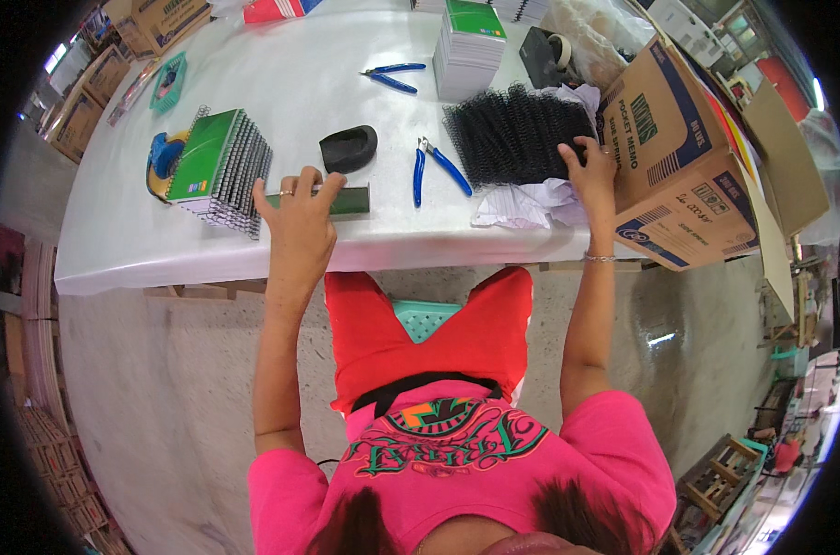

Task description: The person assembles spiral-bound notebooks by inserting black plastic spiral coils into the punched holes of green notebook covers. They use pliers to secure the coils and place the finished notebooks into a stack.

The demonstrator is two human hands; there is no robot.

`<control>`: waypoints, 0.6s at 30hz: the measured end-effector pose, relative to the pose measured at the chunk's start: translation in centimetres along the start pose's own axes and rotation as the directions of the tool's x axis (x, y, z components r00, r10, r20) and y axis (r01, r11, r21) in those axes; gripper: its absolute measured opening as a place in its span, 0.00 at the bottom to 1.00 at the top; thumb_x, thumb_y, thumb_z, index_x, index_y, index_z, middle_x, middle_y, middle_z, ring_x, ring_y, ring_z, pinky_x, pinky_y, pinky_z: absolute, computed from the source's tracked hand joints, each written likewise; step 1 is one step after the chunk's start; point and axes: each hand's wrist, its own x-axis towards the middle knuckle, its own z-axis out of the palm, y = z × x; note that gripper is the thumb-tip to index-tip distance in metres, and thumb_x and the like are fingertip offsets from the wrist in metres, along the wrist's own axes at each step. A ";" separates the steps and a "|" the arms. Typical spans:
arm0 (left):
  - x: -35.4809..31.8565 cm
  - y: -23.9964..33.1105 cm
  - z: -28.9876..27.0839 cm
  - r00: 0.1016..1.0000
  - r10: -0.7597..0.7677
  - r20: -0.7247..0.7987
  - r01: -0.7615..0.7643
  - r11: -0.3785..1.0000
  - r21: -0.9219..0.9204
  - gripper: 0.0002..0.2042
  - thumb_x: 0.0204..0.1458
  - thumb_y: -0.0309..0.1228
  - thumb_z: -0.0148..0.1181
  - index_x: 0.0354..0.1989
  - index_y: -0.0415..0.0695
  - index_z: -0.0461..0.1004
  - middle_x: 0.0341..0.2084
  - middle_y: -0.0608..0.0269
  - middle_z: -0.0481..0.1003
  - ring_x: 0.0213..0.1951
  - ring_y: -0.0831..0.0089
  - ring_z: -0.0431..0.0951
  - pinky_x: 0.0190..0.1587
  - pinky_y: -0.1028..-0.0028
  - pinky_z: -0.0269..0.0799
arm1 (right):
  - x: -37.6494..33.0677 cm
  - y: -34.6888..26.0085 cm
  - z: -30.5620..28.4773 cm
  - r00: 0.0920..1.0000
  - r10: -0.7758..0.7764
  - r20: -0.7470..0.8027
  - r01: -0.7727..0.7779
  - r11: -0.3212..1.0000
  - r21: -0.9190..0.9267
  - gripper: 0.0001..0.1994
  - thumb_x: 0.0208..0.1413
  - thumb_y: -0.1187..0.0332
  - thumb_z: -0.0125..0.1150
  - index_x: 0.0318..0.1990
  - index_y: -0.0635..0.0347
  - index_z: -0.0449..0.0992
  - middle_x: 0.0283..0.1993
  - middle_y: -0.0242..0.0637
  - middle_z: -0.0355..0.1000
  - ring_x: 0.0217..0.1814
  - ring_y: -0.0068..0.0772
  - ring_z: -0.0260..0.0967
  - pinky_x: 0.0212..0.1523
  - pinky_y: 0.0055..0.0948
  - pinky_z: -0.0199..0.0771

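In the head view, the left hand (pixel 300 215) is left of the middle, over a dark green notebook (pixel 352 201). Its fingers are bent and a bit spread, and they touch the notebook. I cannot tell if they hold it tight. The notebook lies near the front edge of the white table (pixel 392 245).

The right hand (pixel 596 180) is right of the middle, at the right end of a big heap of black coils (pixel 517 139). Its fingers are bent, with a gap between thumb and first finger. I cannot tell if it has hold of a coil. Crumpled white paper (pixel 522 205) sticks out below the coils, and a big brown box (pixel 665 120) stands just beside them on the right.

2 cutters with blue handles lie on the table: 1 pair (pixel 448 168) just left of the coils, and 1 more (pixel 394 76) near the top middle. A smooth black block (pixel 348 148) sits just above the green notebook. To the left is a stack of green coil notebooks (pixel 218 157). At the top, right of the middle, is a tall pile of pads (pixel 470 63) with a green cover.
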 end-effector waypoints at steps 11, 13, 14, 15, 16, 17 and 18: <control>-1.6 0.3 1.8 0.993 -0.106 -0.046 0.095 0.976 -0.198 0.11 0.58 0.25 0.51 0.48 0.51 0.71 0.47 0.64 0.67 0.57 0.63 0.65 0.65 0.31 0.38 | -2.1 -0.6 0.2 0.998 -0.061 -0.028 0.061 0.998 0.018 0.16 0.57 0.71 0.59 0.53 0.59 0.70 0.50 0.55 0.66 0.56 0.60 0.62 0.59 0.50 0.61; -1.7 0.2 1.9 0.995 -0.089 -0.039 0.080 0.979 -0.188 0.10 0.60 0.30 0.52 0.48 0.50 0.72 0.49 0.62 0.67 0.57 0.61 0.64 0.65 0.35 0.41 | -1.9 -0.4 -0.2 0.997 -0.068 0.023 0.067 0.996 0.051 0.18 0.56 0.73 0.60 0.54 0.59 0.69 0.50 0.55 0.67 0.56 0.58 0.62 0.59 0.49 0.60; -1.8 0.3 1.9 0.996 -0.081 -0.035 0.073 0.980 -0.183 0.10 0.60 0.33 0.53 0.49 0.49 0.72 0.49 0.62 0.67 0.57 0.60 0.64 0.64 0.37 0.42 | -1.8 -0.3 -0.4 0.996 -0.079 0.029 0.077 0.995 0.063 0.19 0.55 0.73 0.61 0.55 0.59 0.69 0.50 0.54 0.67 0.55 0.57 0.63 0.59 0.48 0.61; -1.9 0.4 2.0 0.995 -0.092 -0.044 0.083 0.979 -0.186 0.11 0.60 0.35 0.54 0.48 0.49 0.72 0.49 0.62 0.67 0.57 0.60 0.64 0.64 0.37 0.42 | -1.7 -0.2 -0.5 0.996 -0.087 0.035 0.084 0.994 0.074 0.20 0.54 0.73 0.61 0.55 0.59 0.69 0.50 0.54 0.67 0.55 0.57 0.64 0.59 0.47 0.62; -1.9 0.5 2.1 0.993 -0.104 -0.053 0.092 0.978 -0.189 0.12 0.59 0.37 0.56 0.48 0.49 0.72 0.49 0.62 0.67 0.57 0.60 0.63 0.64 0.37 0.42 | -1.6 -0.1 -0.7 0.995 -0.096 0.041 0.092 0.992 0.085 0.21 0.54 0.73 0.62 0.56 0.60 0.69 0.49 0.53 0.68 0.54 0.56 0.65 0.59 0.46 0.62; -2.0 0.7 2.2 0.991 -0.115 -0.062 0.101 0.976 -0.192 0.13 0.58 0.39 0.58 0.48 0.49 0.72 0.49 0.62 0.67 0.57 0.60 0.63 0.64 0.37 0.42 | -1.5 0.0 -0.8 0.995 -0.083 0.056 0.076 0.990 0.117 0.22 0.53 0.73 0.63 0.56 0.60 0.69 0.49 0.53 0.68 0.53 0.55 0.65 0.57 0.45 0.63; -2.0 0.7 2.1 0.991 -0.121 -0.054 0.109 0.976 -0.188 0.13 0.58 0.40 0.58 0.47 0.49 0.72 0.48 0.62 0.68 0.57 0.60 0.63 0.63 0.36 0.43 | -1.3 -0.2 -1.0 0.995 -0.071 0.072 0.060 0.987 0.151 0.22 0.53 0.73 0.63 0.57 0.60 0.69 0.49 0.53 0.68 0.53 0.54 0.66 0.56 0.44 0.65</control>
